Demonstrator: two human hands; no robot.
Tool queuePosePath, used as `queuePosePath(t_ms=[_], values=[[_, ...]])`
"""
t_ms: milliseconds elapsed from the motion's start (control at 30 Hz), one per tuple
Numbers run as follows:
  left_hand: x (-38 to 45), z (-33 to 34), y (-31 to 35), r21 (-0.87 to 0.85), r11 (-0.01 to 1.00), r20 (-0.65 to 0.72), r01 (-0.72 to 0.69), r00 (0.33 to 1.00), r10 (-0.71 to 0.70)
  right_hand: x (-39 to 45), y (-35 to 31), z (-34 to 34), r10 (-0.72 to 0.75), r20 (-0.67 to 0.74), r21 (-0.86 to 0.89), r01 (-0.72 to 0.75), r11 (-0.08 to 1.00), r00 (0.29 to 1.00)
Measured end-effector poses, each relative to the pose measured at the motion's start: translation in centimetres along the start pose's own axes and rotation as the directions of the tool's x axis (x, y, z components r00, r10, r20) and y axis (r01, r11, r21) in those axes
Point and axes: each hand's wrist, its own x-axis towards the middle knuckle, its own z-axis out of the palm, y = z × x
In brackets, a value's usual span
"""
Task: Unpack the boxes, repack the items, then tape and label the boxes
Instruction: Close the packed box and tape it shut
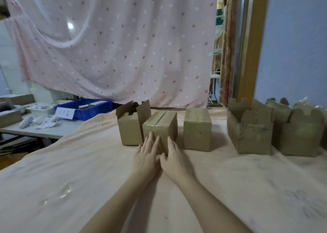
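A small taped cardboard box (163, 125) stands mid-table on the peach cloth. My left hand (146, 157) lies flat against its near face, fingers straight and pointing up. My right hand (172, 159) touches the same face at its lower right, with straight fingers. Just left of it stands a small box with open flaps (129, 128). To the right stands another closed small box (197, 129). Farther right stand two larger open boxes (251, 132) (299, 135) with scalloped flaps.
The table under the peach cloth (88, 171) stretches wide in front. A side table at left carries a blue crate (86, 109) with a paper label, white trays and wrapped items. A pink spotted curtain (115, 43) hangs behind. A wooden post (251, 43) stands at right.
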Motion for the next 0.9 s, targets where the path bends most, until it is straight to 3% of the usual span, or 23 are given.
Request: queuePosePath(t_ms=[200,467,600,667,733,900], values=[[1.9,0.8,0.7,0.058,0.998,0.086,-0.004,0.996,-0.001,1.6,0.0,0.7,0.052,0.039,-0.011,-0.052,0.999,0.998],[4.0,2.0,2.0,0.073,0.997,0.089,-0.001,0.996,-0.006,2.9,0.7,-0.1,0.112,0.093,0.009,-0.114,0.993,0.989],[3.9,1.4,1.1,0.052,0.998,-0.039,0.025,0.999,-0.023,2.6,0.7,-0.4,0.119,0.062,0.010,-0.120,0.993,0.991],[4.0,1.0,0.2,0.003,0.991,-0.226,0.134,0.965,-0.130,2.4,0.5,-0.6,0.120,0.003,-0.059,-0.120,0.991,0.993],[4.0,0.6,-1.0,-0.067,0.950,-0.308,0.306,0.899,-0.311,2.2,0.1,-0.7,0.110,-0.023,-0.090,-0.112,0.990,0.994],[5.4,-0.9,-3.7,-0.220,0.723,-0.106,0.655,0.720,-0.685,2.0,-2.3,-0.2,0.046,0.036,-0.078,-0.043,0.996,0.998]])
